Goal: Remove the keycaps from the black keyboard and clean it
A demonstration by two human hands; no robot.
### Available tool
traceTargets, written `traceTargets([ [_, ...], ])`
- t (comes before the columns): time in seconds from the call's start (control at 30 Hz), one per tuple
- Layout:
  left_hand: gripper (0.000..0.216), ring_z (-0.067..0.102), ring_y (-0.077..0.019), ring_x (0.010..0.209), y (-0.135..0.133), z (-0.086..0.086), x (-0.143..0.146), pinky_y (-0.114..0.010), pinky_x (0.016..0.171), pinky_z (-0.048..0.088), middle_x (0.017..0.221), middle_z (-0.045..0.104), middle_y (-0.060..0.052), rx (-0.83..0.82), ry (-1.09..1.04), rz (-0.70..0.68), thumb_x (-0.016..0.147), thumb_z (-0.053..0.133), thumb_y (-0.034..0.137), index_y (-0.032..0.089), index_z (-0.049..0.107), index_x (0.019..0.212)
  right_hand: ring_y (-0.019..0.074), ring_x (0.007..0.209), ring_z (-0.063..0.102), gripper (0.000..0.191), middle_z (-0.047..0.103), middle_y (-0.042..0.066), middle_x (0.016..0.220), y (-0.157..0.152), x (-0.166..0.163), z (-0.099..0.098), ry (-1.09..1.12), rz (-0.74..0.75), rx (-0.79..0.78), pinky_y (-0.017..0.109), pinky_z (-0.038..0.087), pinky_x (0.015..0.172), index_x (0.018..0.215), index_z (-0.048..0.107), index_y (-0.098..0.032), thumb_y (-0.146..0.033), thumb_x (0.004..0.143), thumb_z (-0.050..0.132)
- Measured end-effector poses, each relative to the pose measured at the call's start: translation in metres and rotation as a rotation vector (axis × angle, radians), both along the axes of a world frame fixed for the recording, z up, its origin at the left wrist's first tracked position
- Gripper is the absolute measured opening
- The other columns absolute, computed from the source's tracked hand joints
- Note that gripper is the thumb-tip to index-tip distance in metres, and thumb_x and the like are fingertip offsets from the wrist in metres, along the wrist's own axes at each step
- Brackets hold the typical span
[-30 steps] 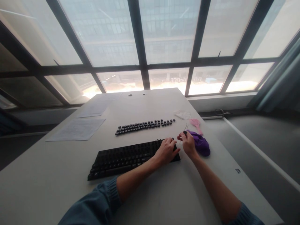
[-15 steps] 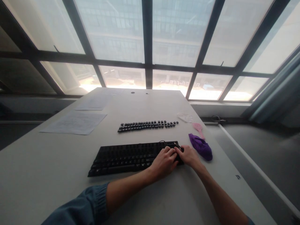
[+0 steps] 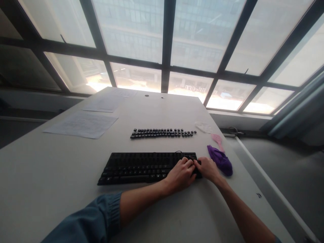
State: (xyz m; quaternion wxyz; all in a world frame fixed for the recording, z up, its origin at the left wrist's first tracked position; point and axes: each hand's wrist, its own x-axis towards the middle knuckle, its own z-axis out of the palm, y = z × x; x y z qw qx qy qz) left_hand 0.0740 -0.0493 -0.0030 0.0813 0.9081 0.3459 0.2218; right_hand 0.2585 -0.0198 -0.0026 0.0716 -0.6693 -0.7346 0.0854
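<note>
A black keyboard (image 3: 136,168) lies flat on the white table; its near rows carry keycaps, while the far rows look bare. Over its right end, my left hand (image 3: 182,170) rests with fingers curled and closed; whatever is under the fingertips is hidden. My right hand (image 3: 208,168) is closed just beside it, pinching a thin dark tool (image 3: 198,161) whose tip points at the keyboard's upper right corner. The two hands' fingertips nearly touch. Beyond the keyboard, loose black keycaps (image 3: 162,133) stand in several rows.
Right of my right hand lie a crumpled purple cloth (image 3: 220,161) and a pink paddle-shaped object (image 3: 217,139). Behind them is a clear plastic bag (image 3: 203,127). Printed paper sheets (image 3: 82,125) lie at the left. The table's right edge runs close to the cloth.
The whole view has tilted and shifted slightly, so the table's things appear a bit further right. Both hands stay at the keyboard's right end, with only a slight shift of the fingers and tool.
</note>
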Motion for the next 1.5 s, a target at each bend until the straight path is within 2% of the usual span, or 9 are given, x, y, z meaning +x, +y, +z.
traceTargets([
  [0.17,0.029,0.05,-0.0265,0.107,0.0,0.0,0.0,-0.042,0.097,0.045,0.11,0.059,-0.01,-0.016,-0.008,-0.001,0.091,0.056,0.03,0.017,0.058,0.117,0.0229,0.066,0.067,0.035,0.073,0.012,0.072,0.001,-0.003,-0.001,0.026,-0.034,0.062,0.029,0.032,0.056,0.068,0.07,-0.02,-0.041,0.09,0.053],
  [0.27,0.023,0.05,-0.0264,0.107,0.0,0.0,0.001,-0.042,0.098,0.044,0.109,0.059,-0.01,-0.02,0.0,0.009,0.092,0.056,0.031,0.018,0.059,0.11,0.0238,0.068,0.067,0.038,0.073,0.012,0.073,0.003,-0.002,-0.004,0.03,-0.092,0.139,0.03,0.032,0.057,0.069,0.069,-0.02,-0.044,0.093,0.049],
  [0.37,0.022,0.049,-0.0263,0.107,0.0,0.0,0.001,-0.042,0.098,0.045,0.107,0.058,-0.009,-0.018,0.013,0.019,0.092,0.057,0.032,0.017,0.06,0.108,0.0242,0.073,0.068,0.044,0.074,0.013,0.078,0.013,0.005,-0.006,0.071,-0.136,0.13,0.029,0.035,0.061,0.077,0.07,-0.019,-0.047,0.097,0.042],
  [0.5,0.025,0.049,-0.0264,0.108,0.0,0.0,0.001,-0.042,0.096,0.046,0.108,0.058,-0.009,-0.022,0.004,0.012,0.093,0.056,0.032,0.018,0.059,0.113,0.0261,0.087,0.068,0.048,0.074,0.016,0.09,0.046,0.016,-0.001,0.087,-0.246,0.097,0.03,0.04,0.071,0.092,0.072,-0.016,-0.047,0.1,0.037],
  [0.6,0.025,0.05,-0.0264,0.109,0.0,0.001,0.001,-0.042,0.096,0.046,0.108,0.058,-0.009,-0.022,-0.004,0.006,0.093,0.055,0.032,0.018,0.059,0.114,0.0282,0.095,0.068,0.047,0.074,0.017,0.097,0.08,0.019,0.003,0.079,-0.278,0.059,0.031,0.042,0.076,0.097,0.072,-0.015,-0.051,0.098,0.043],
  [0.73,0.026,0.05,-0.0258,0.108,-0.001,0.003,0.0,-0.041,0.095,0.047,0.108,0.058,-0.009,-0.022,0.0,0.013,0.093,0.056,0.032,0.018,0.058,0.115,0.0285,0.099,0.068,0.044,0.074,0.018,0.099,0.118,0.018,0.001,0.086,-0.31,0.047,0.03,0.043,0.077,0.098,0.073,-0.014,-0.053,0.092,0.054],
  [0.87,0.027,0.049,-0.0255,0.108,-0.001,0.004,0.0,-0.04,0.094,0.047,0.108,0.058,-0.009,-0.031,0.011,0.014,0.093,0.057,0.033,0.018,0.058,0.115,0.0297,0.098,0.069,0.049,0.073,0.021,0.1,0.138,0.015,-0.007,0.07,-0.348,0.059,0.031,0.045,0.077,0.101,0.073,-0.011,-0.055,0.092,0.054],
  [1.23,0.025,0.049,-0.0256,0.107,-0.001,0.005,-0.002,-0.04,0.093,0.046,0.108,0.057,-0.009,-0.033,0.034,0.013,0.093,0.056,0.034,0.018,0.058,0.112,0.031,0.098,0.069,0.049,0.073,0.023,0.099,0.143,0.002,-0.009,-0.031,-0.305,0.142,0.034,0.047,0.083,0.1,0.074,-0.01,-0.051,0.097,0.048],
  [1.5,0.025,0.049,-0.0258,0.107,-0.001,0.004,-0.002,-0.04,0.093,0.046,0.107,0.057,-0.009,-0.026,0.034,0.016,0.094,0.055,0.035,0.018,0.058,0.112,0.0324,0.095,0.07,0.051,0.073,0.025,0.095,0.137,0.008,-0.015,0.01,-0.342,0.175,0.034,0.048,0.078,0.097,0.074,-0.009,-0.052,0.097,0.047],
])
